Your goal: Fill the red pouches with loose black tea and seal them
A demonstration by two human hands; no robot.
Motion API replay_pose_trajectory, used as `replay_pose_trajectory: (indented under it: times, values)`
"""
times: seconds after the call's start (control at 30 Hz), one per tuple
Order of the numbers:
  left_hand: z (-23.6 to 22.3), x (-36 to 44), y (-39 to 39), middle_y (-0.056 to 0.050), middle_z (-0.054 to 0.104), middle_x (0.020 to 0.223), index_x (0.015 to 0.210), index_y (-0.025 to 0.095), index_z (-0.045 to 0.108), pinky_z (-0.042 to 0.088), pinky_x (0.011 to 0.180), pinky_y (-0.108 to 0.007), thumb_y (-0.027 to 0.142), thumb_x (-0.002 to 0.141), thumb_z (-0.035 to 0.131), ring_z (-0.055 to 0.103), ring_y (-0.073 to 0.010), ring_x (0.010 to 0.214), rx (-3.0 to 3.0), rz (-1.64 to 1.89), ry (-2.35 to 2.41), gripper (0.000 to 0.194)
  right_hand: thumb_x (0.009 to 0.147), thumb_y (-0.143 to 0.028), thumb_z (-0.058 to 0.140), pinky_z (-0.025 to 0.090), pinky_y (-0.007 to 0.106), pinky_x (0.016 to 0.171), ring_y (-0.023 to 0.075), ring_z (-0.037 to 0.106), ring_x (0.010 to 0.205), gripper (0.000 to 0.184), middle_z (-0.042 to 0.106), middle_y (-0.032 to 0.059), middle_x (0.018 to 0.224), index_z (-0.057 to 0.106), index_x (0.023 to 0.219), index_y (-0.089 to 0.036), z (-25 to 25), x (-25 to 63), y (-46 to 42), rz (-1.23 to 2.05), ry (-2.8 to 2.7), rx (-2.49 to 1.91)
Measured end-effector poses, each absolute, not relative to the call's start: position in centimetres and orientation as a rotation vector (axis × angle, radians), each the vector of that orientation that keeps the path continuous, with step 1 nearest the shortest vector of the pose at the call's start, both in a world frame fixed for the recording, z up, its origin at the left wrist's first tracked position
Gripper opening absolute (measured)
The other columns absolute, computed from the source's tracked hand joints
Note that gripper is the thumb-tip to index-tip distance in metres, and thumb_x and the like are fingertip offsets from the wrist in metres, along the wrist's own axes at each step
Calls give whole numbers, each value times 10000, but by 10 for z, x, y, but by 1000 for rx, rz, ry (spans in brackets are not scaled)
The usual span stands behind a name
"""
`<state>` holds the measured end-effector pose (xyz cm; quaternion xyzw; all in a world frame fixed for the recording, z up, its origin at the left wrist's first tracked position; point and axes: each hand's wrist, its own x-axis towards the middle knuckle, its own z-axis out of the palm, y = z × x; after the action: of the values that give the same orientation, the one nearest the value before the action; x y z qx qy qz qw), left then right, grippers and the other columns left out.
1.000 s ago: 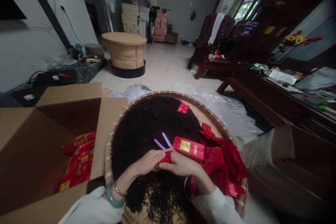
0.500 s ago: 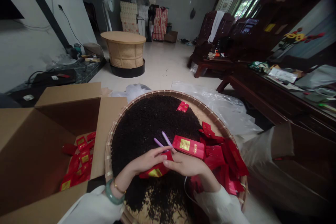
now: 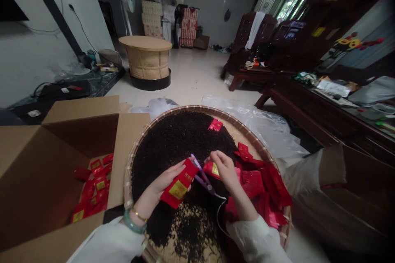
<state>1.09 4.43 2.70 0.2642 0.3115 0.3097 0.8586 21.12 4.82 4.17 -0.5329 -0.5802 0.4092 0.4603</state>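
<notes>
A round woven tray [image 3: 243,125] in front of me is heaped with dark loose tea [image 3: 175,139]. My left hand [image 3: 160,185] pinches a small red packet with a gold label [image 3: 180,183], holding it tilted over the tea. My right hand [image 3: 224,168] is off that packet, fingers bent over a purple two-armed tool [image 3: 202,178] with a white cord. It touches a red packet [image 3: 212,169] at the edge of the pile of red packets [image 3: 265,191] on the tray's right side. One stray red packet [image 3: 215,125] lies farther back on the tea.
An open cardboard box [image 3: 58,160] at my left holds several red packets [image 3: 92,191]. Clear plastic sheeting [image 3: 262,121] lies behind the tray. A dark wooden table [image 3: 324,111] runs along the right, and a round wooden stand [image 3: 148,61] and a fan [image 3: 126,0] are across the room.
Both hands held the packet together at the purple tool; now the right hand has let go and moved up toward the pile, and the left hand holds the packet alone, lifted clear.
</notes>
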Motion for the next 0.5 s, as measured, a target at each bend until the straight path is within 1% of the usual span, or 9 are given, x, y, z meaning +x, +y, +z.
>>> replay_pose_trajectory:
  times: [0.03, 0.07, 0.1, 0.17, 0.2, 0.23, 0.33, 0.4, 0.5]
  values:
    - [28, 11, 44, -68, 715, 905, 1330, 224, 477, 512, 531, -252, 356, 831, 631, 657, -153, 566, 543, 668, 637, 539, 871, -456, 460, 498, 352, 733, 204, 609, 729, 328, 634, 51, 732, 596, 746, -186, 33, 211, 47, 938, -1524, -1380]
    - [28, 10, 45, -66, 714, 910, 1346, 234, 451, 515, 530, -255, 354, 840, 619, 669, -166, 581, 537, 684, 611, 546, 852, -413, 505, 496, 369, 761, 222, 614, 796, 261, 647, 71, 828, 619, 863, -180, 24, 210, 46, 871, -1651, -1435]
    - [29, 10, 44, -64, 713, 914, 1357, 244, 430, 522, 540, -263, 351, 848, 606, 682, -181, 606, 533, 701, 580, 549, 810, -370, 573, 488, 394, 803, 246, 608, 880, 280, 643, 95, 946, 614, 1010, -178, 15, 208, 43, 788, -1784, -1476]
    - [29, 10, 44, -61, 712, 919, 1350, 257, 419, 542, 599, -301, 351, 859, 584, 704, -215, 680, 516, 720, 515, 527, 727, -287, 666, 468, 444, 861, 295, 567, 1003, 572, 586, 138, 1110, 499, 1264, -178, -3, 203, 37, 586, -1976, -1580]
    - [29, 10, 44, -60, 712, 915, 1326, 254, 436, 547, 633, -323, 355, 858, 578, 708, -227, 708, 499, 719, 485, 500, 718, -249, 669, 469, 452, 857, 305, 557, 1014, 666, 566, 149, 1127, 432, 1336, -177, -10, 201, 35, 505, -2038, -1628]
    - [28, 10, 44, -59, 712, 904, 1286, 241, 466, 548, 659, -341, 359, 853, 577, 710, -237, 728, 478, 711, 462, 462, 720, -220, 657, 476, 452, 842, 307, 554, 1002, 718, 559, 152, 1115, 377, 1379, -176, -16, 200, 34, 440, -2078, -1672]
    - [25, 8, 46, -83, 712, 861, 1084, 154, 564, 541, 699, -354, 385, 837, 566, 711, -266, 775, 429, 671, 435, 339, 735, -150, 589, 494, 425, 795, 288, 549, 935, 755, 561, 134, 1063, 291, 1428, -188, -27, 206, 40, 307, -2101, -1729]
    - [25, 8, 47, -92, 711, 858, 963, 130, 577, 534, 713, -333, 378, 835, 555, 711, -268, 801, 415, 690, 440, 280, 731, -126, 560, 489, 427, 810, 286, 533, 940, 750, 553, 140, 1097, 288, 1427, -187, -29, 218, 49, 214, -2055, -1737]
    - [27, 7, 48, -56, 713, 852, 908, 170, 537, 531, 712, -315, 334, 834, 558, 718, -252, 793, 415, 777, 452, 181, 773, -135, 516, 469, 475, 837, 309, 517, 976, 641, 535, 181, 1163, 353, 1392, -166, -26, 241, 64, 73, -1956, -1806]
